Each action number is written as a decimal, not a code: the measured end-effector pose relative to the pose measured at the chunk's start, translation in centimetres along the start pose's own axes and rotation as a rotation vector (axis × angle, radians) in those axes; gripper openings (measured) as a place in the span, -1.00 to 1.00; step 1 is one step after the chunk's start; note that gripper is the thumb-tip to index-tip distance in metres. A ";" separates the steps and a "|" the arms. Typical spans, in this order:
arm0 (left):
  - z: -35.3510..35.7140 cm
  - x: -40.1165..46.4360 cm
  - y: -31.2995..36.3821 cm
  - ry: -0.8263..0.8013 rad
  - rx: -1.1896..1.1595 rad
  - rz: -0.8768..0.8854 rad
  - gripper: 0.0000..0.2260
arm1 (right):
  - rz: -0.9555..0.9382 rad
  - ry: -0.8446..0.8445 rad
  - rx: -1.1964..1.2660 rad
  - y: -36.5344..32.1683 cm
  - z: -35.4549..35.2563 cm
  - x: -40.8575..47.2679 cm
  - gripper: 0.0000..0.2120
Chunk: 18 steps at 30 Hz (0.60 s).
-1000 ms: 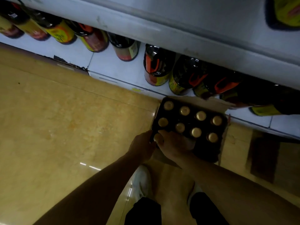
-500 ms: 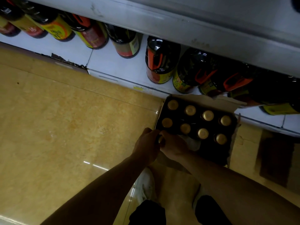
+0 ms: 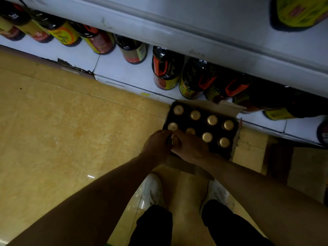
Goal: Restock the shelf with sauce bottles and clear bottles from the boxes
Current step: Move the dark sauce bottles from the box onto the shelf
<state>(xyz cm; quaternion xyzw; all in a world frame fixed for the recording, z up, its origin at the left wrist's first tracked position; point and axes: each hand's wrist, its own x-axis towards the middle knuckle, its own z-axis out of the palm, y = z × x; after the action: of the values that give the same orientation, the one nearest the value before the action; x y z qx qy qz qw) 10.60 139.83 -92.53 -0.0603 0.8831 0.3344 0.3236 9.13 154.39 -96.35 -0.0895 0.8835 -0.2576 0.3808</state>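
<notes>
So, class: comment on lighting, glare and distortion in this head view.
Head view: dim overall, with both hands and the box in shadow; a small glare streak on the floor; wide-angle bending curves the shelf edge; gold caps catch the light and stand out.

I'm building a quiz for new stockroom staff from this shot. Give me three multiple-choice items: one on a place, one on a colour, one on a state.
1. Where does the box of bottles stand?
A. On the floor against the bottom shelf
B. On the upper shelf
C. On a trolley

2. What colour are the bottle caps in the box?
A. Red
B. Gold
C. White

3. What are the two hands doing?
A. Hanging idle
B. Holding a jug on the shelf
C. Closing round one bottle at the box's near corner

Answers: 1 A, it sits on the floor by the bottom shelf. 2 B, the caps shine gold. 3 C, left hand and right hand meet round one cap.
</notes>
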 end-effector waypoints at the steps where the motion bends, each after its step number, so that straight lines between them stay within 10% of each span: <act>1: -0.3 -0.2 0.3 0.002 0.001 0.007 -0.69 | -0.009 0.008 -0.021 -0.2 -0.5 -0.3 -0.53; 18: -9.4 -8.5 9.2 0.056 -0.079 0.188 -0.59 | -0.181 0.111 -0.128 -8.4 -12.8 -9.9 -0.63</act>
<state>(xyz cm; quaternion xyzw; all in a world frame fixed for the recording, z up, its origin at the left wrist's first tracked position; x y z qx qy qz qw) 9.26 140.06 -76.89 0.0006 0.8795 0.3962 0.2636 6.46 155.74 -78.39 -0.1786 0.9062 -0.2387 0.3000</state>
